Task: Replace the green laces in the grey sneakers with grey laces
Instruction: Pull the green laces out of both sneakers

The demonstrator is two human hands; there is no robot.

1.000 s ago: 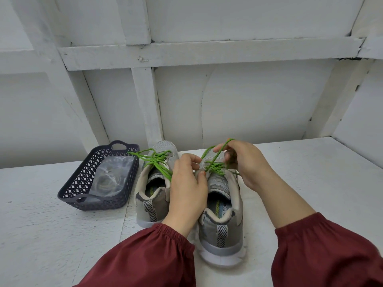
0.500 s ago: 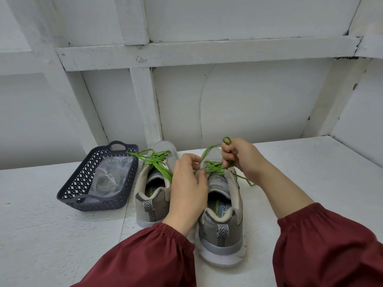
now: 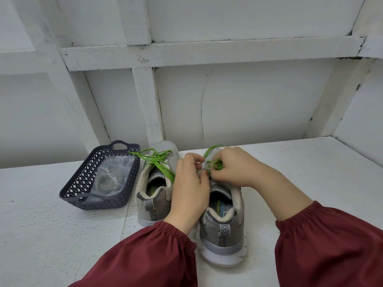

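2 hands at the green lace of a grey sneaker on a white table

2 grey sneakers stand side by side, heels toward the camera, on the white table (image 3: 41, 235). The left hand (image 3: 189, 189) pinches the tongue top of the right sneaker (image 3: 222, 230), while the right hand (image 3: 234, 166) curls around that shoe's bunched green lace (image 3: 216, 164), 1 end poking up past the fingers. The left sneaker (image 3: 154, 195) carries a tied green lace (image 3: 157, 160). Just beside it, to the left, sits a dark openwork basket (image 3: 83, 199) holding a clear bag of coiled pale laces (image 3: 112, 179). Both arms wear maroon sleeves (image 3: 149, 255). White boards and beams (image 3: 207, 52) rise behind.
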